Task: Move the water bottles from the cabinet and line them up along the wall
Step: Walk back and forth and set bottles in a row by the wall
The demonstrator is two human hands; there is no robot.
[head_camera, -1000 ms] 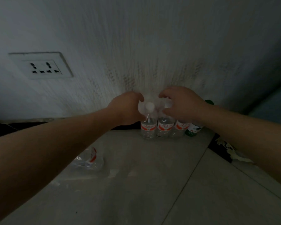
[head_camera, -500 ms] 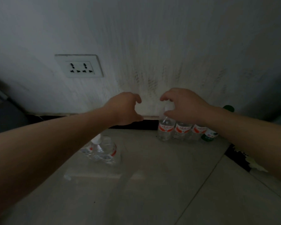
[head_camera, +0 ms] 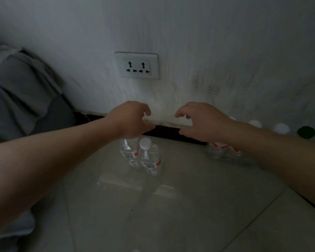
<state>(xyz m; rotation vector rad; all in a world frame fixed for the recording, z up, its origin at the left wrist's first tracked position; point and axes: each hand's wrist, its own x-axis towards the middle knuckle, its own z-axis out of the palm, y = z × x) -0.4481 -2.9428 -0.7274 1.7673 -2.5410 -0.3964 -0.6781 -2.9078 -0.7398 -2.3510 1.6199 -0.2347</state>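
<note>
Two bare forearms fill most of the frame, reaching forward over a pale tiled floor (head_camera: 171, 215) toward a white wall (head_camera: 189, 33). Wall is scuffed with dark streaks low down, black skirting strip (head_camera: 171, 132) along its base. Grey fabric mass (head_camera: 20, 91) sits at far left against the wall; can't tell what it is.

Left hand (head_camera: 133, 120) hovers above the floor, fingers curled loosely, partly open, gripping nothing. Right hand (head_camera: 204, 120) mirrors it: fingers bent, thumb apart, nothing held. Hands are apart with a gap between them, both in front of the skirting.

Wall socket (head_camera: 137, 65), white double outlet, is mounted above and between the hands.

Pair of clear water bottles (head_camera: 142, 155) stands on the floor just below the left hand, touching each other, red-and-white labels, one white cap visible; the other's top is hidden by the hand. They are away from the wall, not in the row.

Row of bottles (head_camera: 218, 148) stands along the skirting under the right forearm, mostly hidden by it; white caps (head_camera: 281, 128) show above the arm. Green cap (head_camera: 306, 132) ends the row at far right.
</note>
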